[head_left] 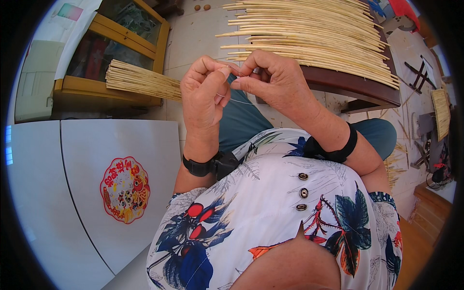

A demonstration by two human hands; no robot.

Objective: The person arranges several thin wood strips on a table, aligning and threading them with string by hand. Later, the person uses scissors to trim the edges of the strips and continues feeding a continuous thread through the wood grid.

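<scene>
My left hand [204, 94] and my right hand [276, 77] are raised close together above my lap, each with thumb and forefinger pinched. Between the fingertips runs a fine strand; whether a needle is there is too small to tell. A pale thread [240, 102] trails below my left hand, across my trouser leg [244, 113]. Just beyond my right hand, a wide row of straw-coloured stalks [309, 36] lies side by side on a dark brown wooden bench [338, 83]. A bundle of similar stalks [142, 80] sticks out left of my left hand, its near end hidden behind that hand.
On the left stand a white cabinet [150, 145] with a colourful round sticker [125, 190] and a yellow wooden cabinet [94, 83] with glass panes. Loose stalks [394, 166] are scattered on the tiled floor at right. A dark folding frame [419, 75] stands farther right.
</scene>
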